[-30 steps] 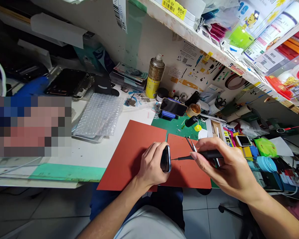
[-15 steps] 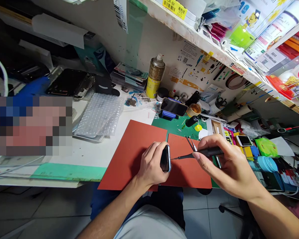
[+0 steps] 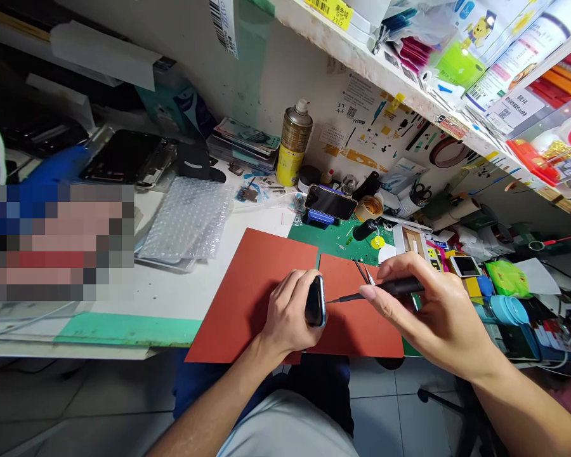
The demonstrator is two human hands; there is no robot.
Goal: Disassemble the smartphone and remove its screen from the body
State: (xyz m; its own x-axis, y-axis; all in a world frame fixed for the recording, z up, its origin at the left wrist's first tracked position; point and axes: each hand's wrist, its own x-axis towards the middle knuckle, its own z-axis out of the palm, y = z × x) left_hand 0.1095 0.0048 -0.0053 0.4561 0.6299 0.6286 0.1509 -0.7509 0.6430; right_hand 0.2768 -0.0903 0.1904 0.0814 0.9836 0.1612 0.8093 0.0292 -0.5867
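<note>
Wrapped around a smartphone (image 3: 316,302), my left hand (image 3: 289,311) keeps it tilted on edge above the red-brown mats (image 3: 247,279). The phone's narrow bottom edge faces right. In my right hand (image 3: 438,311) is a slim black screwdriver (image 3: 400,286), gripped between thumb and fingers. Its thin tip points left and is at or very close to the phone's bottom edge; whether it sits in a screw is too small to tell. A pair of tweezers (image 3: 368,273) and another thin dark tool lie on the right mat, just behind the screwdriver.
A second phone (image 3: 330,202) leans on a blue stand behind the mats. Beside it are a yellow spray can (image 3: 294,145) and small jars. Bubble wrap (image 3: 185,219) lies left. A shelf (image 3: 361,76) overhangs the right, above cluttered supplies. A blurred-out area covers the far left.
The view has shifted slightly. Both hands keep their hold on the phone and screwdriver, with the right thumb a little further left along the handle.
</note>
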